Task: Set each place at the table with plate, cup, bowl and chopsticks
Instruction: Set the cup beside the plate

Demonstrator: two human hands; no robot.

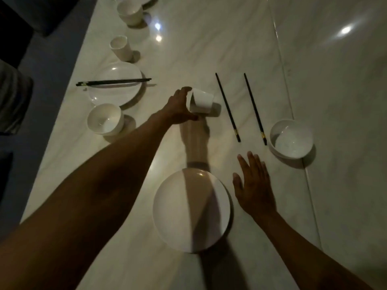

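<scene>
The left arm stretches far across the scene, its left hand curled around a white cup, thumb on the near side. The right hand lies nearer and to the right, palm down, fingers straight and slightly spread.

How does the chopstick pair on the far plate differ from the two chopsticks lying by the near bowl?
The far pair lies together, side by side, across the far plate; the near chopsticks lie apart, with a gap between them, straight on the table. The far pair runs across the view; the near ones run away from the person, beside the near bowl. Both are dark sticks.
</scene>
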